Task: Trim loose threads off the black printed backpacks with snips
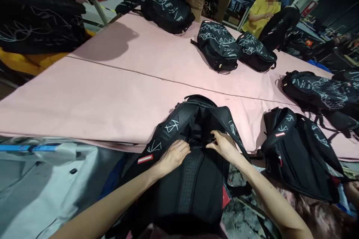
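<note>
A black backpack point(193, 179) leans against the near table edge, its padded back panel and shoulder straps facing me. White line drawings and a red-and-white label mark the straps. Between the straps, my left hand point(176, 154) is closed on the upper part of the backpack, fingers curled inward. My right hand point(223, 145) is closed too, thumb and fingers pinching a small dark part of the backpack beside the right strap. Exactly which piece each hand grips is hard to make out, black on black.
The pink-covered table point(112, 97) carries more patterned black backpacks point(218, 43) at the back and right. Another backpack point(300, 153) stands to my right, with part of another person's hand point(352, 190) beside it. A person in yellow point(256, 15) is across the table. Grey fabric point(47, 190) lies lower left.
</note>
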`<state>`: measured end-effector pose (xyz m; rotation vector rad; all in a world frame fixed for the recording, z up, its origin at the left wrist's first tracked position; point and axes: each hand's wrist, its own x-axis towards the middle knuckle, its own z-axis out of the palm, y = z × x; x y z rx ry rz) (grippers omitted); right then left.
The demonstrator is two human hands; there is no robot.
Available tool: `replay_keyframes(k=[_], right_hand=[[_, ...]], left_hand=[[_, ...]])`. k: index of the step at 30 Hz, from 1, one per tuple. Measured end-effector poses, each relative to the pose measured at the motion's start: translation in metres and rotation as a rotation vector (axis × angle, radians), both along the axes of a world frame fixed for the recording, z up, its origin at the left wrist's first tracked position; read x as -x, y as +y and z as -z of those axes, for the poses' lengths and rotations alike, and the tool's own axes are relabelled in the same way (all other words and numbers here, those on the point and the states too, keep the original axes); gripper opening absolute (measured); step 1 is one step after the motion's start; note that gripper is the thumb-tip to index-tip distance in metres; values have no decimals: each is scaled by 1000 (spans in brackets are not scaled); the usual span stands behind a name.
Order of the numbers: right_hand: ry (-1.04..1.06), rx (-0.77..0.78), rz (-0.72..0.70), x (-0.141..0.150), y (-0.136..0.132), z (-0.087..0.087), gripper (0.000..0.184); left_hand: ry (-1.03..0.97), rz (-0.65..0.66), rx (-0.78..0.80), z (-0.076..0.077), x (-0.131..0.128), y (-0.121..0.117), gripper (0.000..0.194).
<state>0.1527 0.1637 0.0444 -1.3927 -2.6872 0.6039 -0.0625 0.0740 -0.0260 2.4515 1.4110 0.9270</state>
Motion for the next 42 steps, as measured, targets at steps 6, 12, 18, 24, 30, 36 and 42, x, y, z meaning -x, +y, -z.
replay_keyframes(k=[6,12,18,24,30,36,42], right_hand=[[-199,106,-117,30,14,-2,16],[-283,197,-106,35,20,3,20],[-260,218,-108,39,20,11,21],[2,338,62,43,21,22,20],[453,435,316,38,30,29,30],[544,448,307,34,31,34,30],[564,447,259,34,33,39,26]], left_hand=[[-2,12,32,4,2,2,14],[-14,13,37,6,2,2,16],[-11,-11,49,5,2,3,15],[-19,-28,55,7,2,3,17],[-36,-154,288,-4,0,18,23],[145,-204,768,-36,-1,60,34],[190,-188,811,-40,-13,71,22]])
